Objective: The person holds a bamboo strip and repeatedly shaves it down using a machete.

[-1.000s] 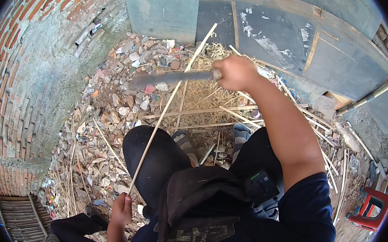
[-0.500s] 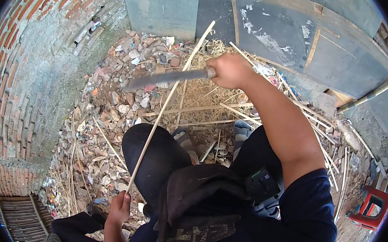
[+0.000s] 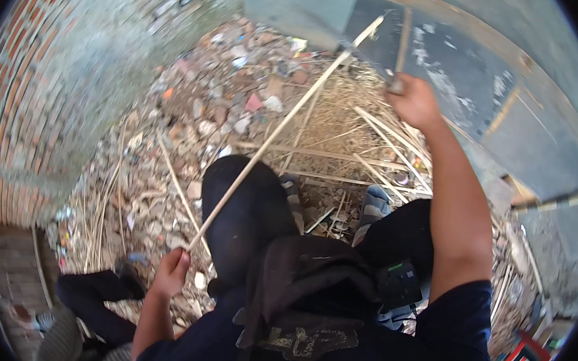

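The left hand (image 3: 171,273) sat low by the person's left knee (image 3: 245,204), its fingers (image 3: 182,262) closed tight round the near end of a long pale stick (image 3: 276,131). The forearm came up from the lower edge, bent in close to the body. From that grip the stick ran up and away over the knee, across the rubble (image 3: 205,118), its far tip near the grey panel (image 3: 298,2) at the top.

The right arm reached out nearly straight, forearm rising from the dark blue sleeve (image 3: 455,326) to the right hand (image 3: 416,102), held high and far over the straw (image 3: 335,123). Its fingers were curled shut on a dark handle (image 3: 393,85). The picture was blurred there and no blade could be made out, so what the tool was could not be told.

The risks, as a judgement: the tool hand was raised above the stick's far half, and a swing down along the stick would travel toward the knee and the left hand. A glancing stroke off the smooth stick could slide that way. The stick was held only at one end, so a hit could twist it or jerk it out of the left grip. Loose bricks and split canes (image 3: 376,130) underfoot gave poor footing near the sandals (image 3: 373,205).
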Action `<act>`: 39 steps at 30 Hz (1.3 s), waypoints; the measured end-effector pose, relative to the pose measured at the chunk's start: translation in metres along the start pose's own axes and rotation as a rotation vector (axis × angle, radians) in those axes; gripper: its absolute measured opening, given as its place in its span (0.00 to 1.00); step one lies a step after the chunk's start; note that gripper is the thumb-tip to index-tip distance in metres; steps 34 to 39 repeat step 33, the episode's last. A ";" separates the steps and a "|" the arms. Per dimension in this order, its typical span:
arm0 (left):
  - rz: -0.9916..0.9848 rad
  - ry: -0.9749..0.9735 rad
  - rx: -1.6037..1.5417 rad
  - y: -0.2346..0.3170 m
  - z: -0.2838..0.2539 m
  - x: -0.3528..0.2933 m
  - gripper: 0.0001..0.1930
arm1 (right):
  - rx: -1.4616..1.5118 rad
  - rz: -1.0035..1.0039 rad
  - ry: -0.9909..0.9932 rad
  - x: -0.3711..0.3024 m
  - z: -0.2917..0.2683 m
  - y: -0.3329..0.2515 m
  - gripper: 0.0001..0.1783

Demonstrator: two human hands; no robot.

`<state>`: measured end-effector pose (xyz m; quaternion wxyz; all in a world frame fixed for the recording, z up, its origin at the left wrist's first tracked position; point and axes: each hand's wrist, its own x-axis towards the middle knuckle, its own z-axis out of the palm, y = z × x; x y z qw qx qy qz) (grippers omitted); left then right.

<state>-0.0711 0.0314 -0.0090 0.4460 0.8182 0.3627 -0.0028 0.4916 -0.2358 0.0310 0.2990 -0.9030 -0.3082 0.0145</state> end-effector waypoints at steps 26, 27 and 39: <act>-0.625 0.583 0.300 -0.260 0.046 0.019 0.35 | 0.312 0.467 0.030 -0.006 0.001 0.093 0.13; -0.578 0.509 0.311 -0.257 0.052 0.017 0.35 | 0.284 0.461 0.021 -0.006 0.000 0.091 0.14; -0.508 0.318 0.175 -0.258 0.094 0.009 0.42 | 0.093 0.470 0.201 -0.035 -0.039 0.108 0.17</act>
